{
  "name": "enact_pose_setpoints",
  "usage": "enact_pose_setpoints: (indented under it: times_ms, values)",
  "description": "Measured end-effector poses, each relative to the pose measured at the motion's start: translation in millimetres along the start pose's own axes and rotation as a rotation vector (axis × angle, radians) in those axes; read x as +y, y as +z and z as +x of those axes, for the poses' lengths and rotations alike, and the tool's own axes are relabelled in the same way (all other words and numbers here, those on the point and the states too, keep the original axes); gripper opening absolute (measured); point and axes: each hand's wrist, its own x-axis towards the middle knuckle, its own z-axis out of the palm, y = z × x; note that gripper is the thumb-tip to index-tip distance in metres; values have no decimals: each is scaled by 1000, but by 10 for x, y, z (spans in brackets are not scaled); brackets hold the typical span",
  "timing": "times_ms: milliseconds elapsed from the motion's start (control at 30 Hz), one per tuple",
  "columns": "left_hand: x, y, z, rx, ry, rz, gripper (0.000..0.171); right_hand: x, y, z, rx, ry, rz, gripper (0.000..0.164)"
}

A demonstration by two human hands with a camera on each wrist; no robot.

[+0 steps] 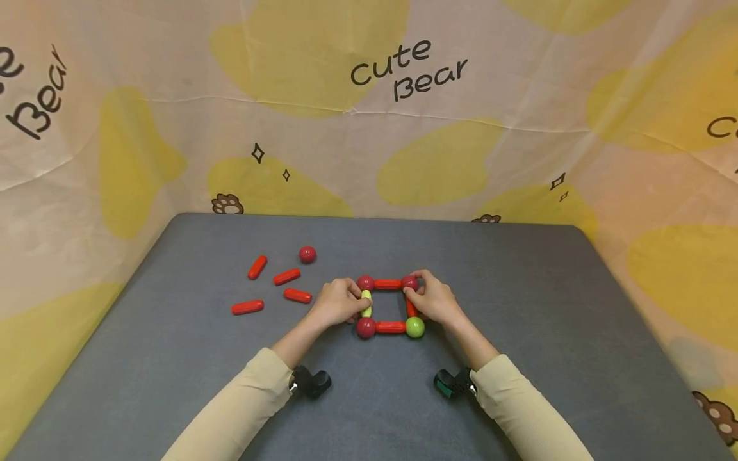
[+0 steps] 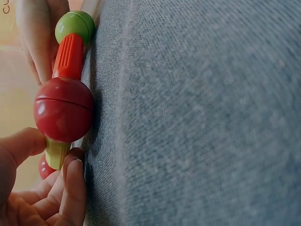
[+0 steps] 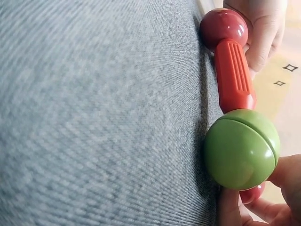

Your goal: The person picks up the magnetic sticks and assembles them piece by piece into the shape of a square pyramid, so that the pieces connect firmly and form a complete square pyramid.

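Red and yellow-green rods join balls into a four-sided frame on the table. My left hand pinches the yellow-green rod on the left side, between thumb and fingers. A red ball sits at its near end, another red ball at its far end. At the far right corner, my right hand holds a red ball with thumb and index finger, its other fingers beside the red rod. A green ball forms the near right corner. Red rods make the far side and near side.
Left of the frame lie several loose red rods, among them one near the left hand and one farther left. A loose red ball is behind them. Printed cloth hangs around the grey table.
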Motion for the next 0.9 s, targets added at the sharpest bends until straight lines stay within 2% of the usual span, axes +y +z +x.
enact_pose_setpoints:
  times_ms: [300,433,700,900]
  values:
    - [4,-18,-2,-13,2,-11,23,13,15,12,41,-20,-35,39]
    - [-17,-75,-13,-23,33,18,23,19,20,12,45,-27,-33,38]
    - [-70,-318,-66,54,122,50,23,14,13,8,41,-29,-19,38]
    - [-152,-548,-143,128,221,-15,25,15,16,12,44,-29,-21,37]
